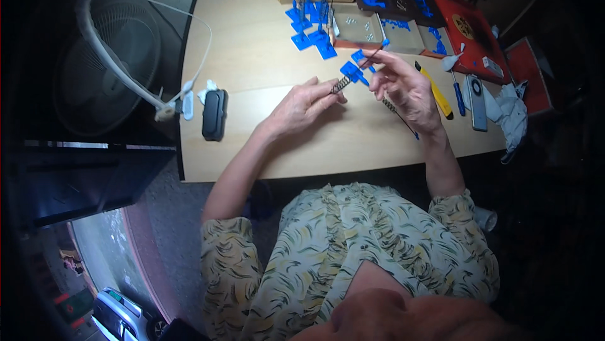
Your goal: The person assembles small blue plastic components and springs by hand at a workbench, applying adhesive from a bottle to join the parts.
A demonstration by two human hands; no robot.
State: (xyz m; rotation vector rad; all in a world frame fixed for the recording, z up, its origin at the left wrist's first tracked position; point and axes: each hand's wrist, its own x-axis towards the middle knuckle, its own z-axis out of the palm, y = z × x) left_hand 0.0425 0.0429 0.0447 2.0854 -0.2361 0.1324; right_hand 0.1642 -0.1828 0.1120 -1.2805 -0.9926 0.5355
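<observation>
Smooth pale wood-grain tabletop [252, 38], and left of the yellow cutter [438, 94] the left hand [304, 105] pinches a dark coiled spring [341, 84] in its fingertips; the right hand [411, 94] curls its fingers at a thin rod [379, 49], clamped or not I can't tell. Another spring [389, 106] half-hides under that palm. Red box [448, 13] beyond the cutter: gold emblem [463, 26], unreadable.

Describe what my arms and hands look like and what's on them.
Your left hand and right hand are ungloved, with bare forearms and no watch visible. Both sleeves are pale, with curved strokes of yellow, green and dark colour, ending near the elbows.
</observation>
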